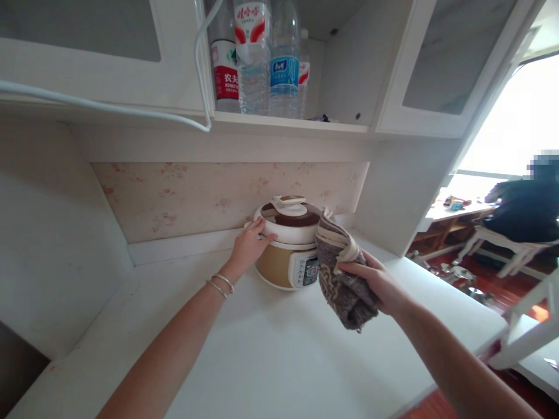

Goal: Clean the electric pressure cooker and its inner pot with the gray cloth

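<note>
A gold and white electric pressure cooker (275,265) stands upright on the white counter, its control panel turned to the front right. My left hand (251,241) is closed on the left rim of its lid (286,233), thumb at the front and fingers over the edge. In my right hand (379,282) is a folded grey-brown towel (343,279) with a pale border. The towel hangs in front of the cooker's right side and covers part of the lid and panel. Some fingers of my right hand are hidden behind the cloth.
Several plastic bottles (253,75) stand on the shelf (297,123) above the cooker. A white cable (131,110) runs along the upper cabinet. At right, a person (524,203) sits on a white stool (493,244), with metal pots (458,273) on the floor.
</note>
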`<state>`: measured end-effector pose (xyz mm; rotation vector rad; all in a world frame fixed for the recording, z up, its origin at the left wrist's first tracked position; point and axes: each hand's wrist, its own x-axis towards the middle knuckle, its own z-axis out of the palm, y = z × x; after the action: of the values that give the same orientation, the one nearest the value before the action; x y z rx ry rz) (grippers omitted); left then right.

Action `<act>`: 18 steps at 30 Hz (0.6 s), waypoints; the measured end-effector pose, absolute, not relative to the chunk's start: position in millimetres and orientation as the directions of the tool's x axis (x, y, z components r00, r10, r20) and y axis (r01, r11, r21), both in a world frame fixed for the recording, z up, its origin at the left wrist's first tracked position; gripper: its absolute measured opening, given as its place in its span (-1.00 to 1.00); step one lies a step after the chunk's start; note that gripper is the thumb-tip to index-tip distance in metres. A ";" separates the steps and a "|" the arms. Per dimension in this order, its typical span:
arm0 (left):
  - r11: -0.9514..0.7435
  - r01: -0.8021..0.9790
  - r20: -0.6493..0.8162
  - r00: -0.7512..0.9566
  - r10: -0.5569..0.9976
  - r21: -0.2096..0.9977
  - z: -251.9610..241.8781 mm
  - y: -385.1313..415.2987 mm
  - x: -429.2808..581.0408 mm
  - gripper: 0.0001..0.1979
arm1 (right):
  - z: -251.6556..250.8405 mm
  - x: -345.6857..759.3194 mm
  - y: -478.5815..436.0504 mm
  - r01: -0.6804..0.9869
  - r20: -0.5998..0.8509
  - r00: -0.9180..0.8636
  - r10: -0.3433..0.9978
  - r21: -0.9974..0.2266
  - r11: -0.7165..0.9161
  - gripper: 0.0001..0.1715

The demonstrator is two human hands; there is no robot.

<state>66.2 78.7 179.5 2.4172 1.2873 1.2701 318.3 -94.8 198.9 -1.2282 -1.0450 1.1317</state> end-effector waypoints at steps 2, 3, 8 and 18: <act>-0.637 0.638 0.630 0.291 0.720 0.433 179.1 79.8 82.8 -0.43 | 178.9 337.8 -102.6 -0.184 -0.079 0.257 0.963 -0.982 -0.031 -0.39; -0.642 0.638 0.632 0.298 0.716 0.426 178.8 80.8 91.0 -0.43 | 168.6 350.2 -106.2 -0.213 -0.107 0.304 0.947 -0.976 -0.042 -0.42; -0.653 0.622 0.612 0.330 0.719 0.432 179.4 91.5 129.2 -0.44 | 121.2 423.4 -125.5 -0.202 -0.092 0.546 0.833 -0.979 0.024 -0.54; -0.703 0.616 0.632 0.395 0.666 0.355 178.9 94.5 187.5 -0.45 | 56.9 473.8 -166.0 -0.442 -0.398 0.551 0.734 -0.885 -0.148 -0.28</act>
<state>187.5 94.5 178.9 2.5701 1.1836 1.2121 473.8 -166.0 56.9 -1.3754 -0.2756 1.0446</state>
